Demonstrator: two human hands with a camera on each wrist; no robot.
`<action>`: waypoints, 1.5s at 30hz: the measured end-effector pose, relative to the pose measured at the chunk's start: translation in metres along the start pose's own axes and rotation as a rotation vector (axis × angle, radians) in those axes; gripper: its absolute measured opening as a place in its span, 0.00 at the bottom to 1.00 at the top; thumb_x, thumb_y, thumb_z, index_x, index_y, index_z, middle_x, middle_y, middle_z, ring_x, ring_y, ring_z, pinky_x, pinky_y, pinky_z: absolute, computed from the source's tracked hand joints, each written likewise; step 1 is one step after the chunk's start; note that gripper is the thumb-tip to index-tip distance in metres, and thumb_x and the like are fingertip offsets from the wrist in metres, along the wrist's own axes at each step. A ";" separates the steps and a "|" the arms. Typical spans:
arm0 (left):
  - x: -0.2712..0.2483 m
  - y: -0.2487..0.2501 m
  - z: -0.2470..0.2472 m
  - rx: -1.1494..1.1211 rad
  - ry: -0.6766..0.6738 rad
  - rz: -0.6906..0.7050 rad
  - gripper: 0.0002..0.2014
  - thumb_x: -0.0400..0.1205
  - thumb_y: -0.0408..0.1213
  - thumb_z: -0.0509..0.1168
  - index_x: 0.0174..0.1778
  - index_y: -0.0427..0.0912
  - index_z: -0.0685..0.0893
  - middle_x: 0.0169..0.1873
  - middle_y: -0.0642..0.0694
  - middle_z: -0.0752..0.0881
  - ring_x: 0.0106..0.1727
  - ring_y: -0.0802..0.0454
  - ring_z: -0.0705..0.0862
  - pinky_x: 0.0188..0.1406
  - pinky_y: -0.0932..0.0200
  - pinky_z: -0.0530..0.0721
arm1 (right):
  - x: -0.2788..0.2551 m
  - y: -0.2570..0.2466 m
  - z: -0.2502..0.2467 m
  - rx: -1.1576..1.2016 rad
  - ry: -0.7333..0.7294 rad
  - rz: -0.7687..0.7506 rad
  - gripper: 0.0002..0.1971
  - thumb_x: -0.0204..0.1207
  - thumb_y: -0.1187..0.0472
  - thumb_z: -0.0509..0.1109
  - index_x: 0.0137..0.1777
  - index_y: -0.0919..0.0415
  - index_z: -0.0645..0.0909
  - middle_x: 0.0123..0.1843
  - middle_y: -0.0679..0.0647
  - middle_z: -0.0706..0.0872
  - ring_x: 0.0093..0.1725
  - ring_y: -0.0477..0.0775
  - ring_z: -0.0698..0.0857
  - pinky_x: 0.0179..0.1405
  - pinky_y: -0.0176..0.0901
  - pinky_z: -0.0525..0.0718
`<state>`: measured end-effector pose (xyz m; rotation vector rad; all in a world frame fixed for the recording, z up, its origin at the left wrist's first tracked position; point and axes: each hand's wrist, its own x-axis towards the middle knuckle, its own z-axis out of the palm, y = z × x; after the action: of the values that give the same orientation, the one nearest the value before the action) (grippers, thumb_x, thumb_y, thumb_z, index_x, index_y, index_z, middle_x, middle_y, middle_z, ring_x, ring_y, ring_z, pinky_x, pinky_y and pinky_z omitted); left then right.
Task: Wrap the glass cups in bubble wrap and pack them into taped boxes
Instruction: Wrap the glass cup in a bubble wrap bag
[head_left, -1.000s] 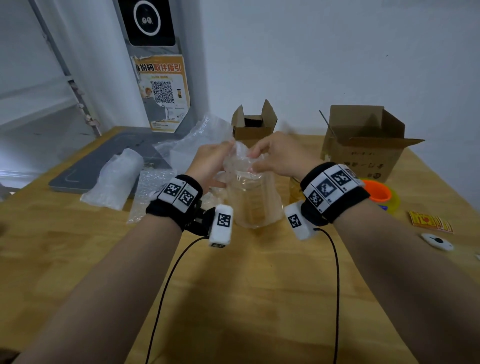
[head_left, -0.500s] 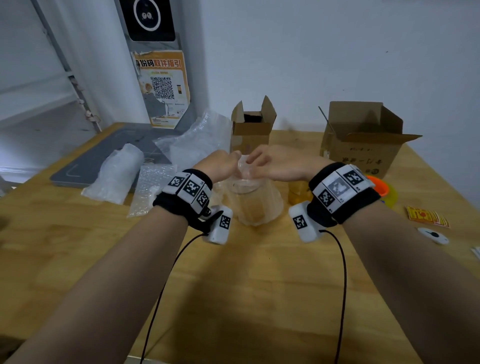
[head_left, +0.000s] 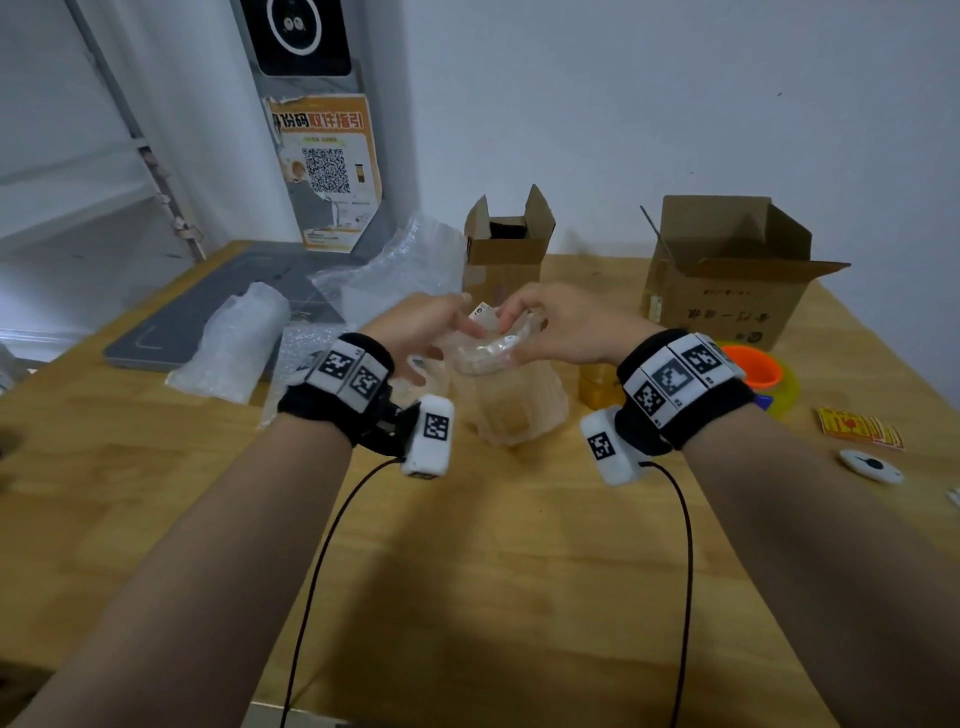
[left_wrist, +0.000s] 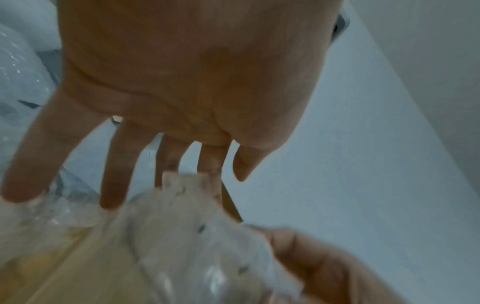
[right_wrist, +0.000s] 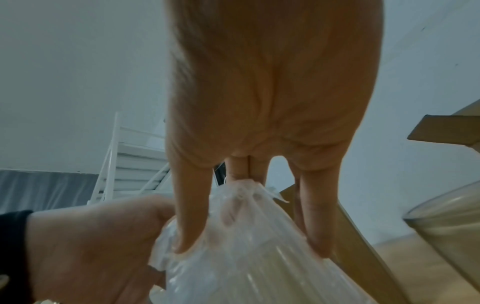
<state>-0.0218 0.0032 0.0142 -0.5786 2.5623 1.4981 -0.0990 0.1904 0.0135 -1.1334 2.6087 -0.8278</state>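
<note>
Glass cup stands upright (long axis vertical), gripped by right hand.

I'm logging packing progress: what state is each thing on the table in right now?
wrapped cup: upright, bubble wrap loose at top
left hand: fingers straight, touching the bubble wrap
right hand: grips the bubble wrap's top
bare cup: upright, unwrapped
small box: flaps open
large box: flaps open
tape roll: lying flat
wrapped bundle: lying on its side
</note>
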 end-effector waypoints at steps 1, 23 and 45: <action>0.001 -0.003 -0.007 -0.079 0.031 0.019 0.14 0.89 0.45 0.59 0.57 0.48 0.89 0.68 0.48 0.85 0.63 0.40 0.85 0.63 0.34 0.85 | -0.001 0.001 -0.001 0.028 0.009 -0.005 0.14 0.73 0.54 0.84 0.56 0.49 0.87 0.73 0.43 0.82 0.57 0.37 0.78 0.67 0.47 0.79; 0.022 -0.030 0.037 0.095 0.203 0.129 0.07 0.79 0.38 0.79 0.49 0.40 0.92 0.33 0.49 0.86 0.35 0.59 0.80 0.30 0.60 0.74 | -0.003 -0.001 0.019 0.090 0.235 0.145 0.31 0.66 0.57 0.89 0.68 0.50 0.82 0.62 0.44 0.77 0.61 0.46 0.79 0.51 0.34 0.75; 0.027 -0.032 0.035 0.127 0.035 0.064 0.02 0.83 0.34 0.73 0.45 0.46 0.88 0.41 0.46 0.86 0.39 0.55 0.83 0.35 0.60 0.89 | 0.027 -0.045 0.006 -0.297 -0.092 0.363 0.20 0.79 0.58 0.80 0.64 0.70 0.83 0.54 0.59 0.86 0.50 0.59 0.88 0.60 0.51 0.90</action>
<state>-0.0375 0.0127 -0.0371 -0.5154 2.7027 1.3419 -0.0874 0.1439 0.0344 -0.6970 2.7962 -0.3149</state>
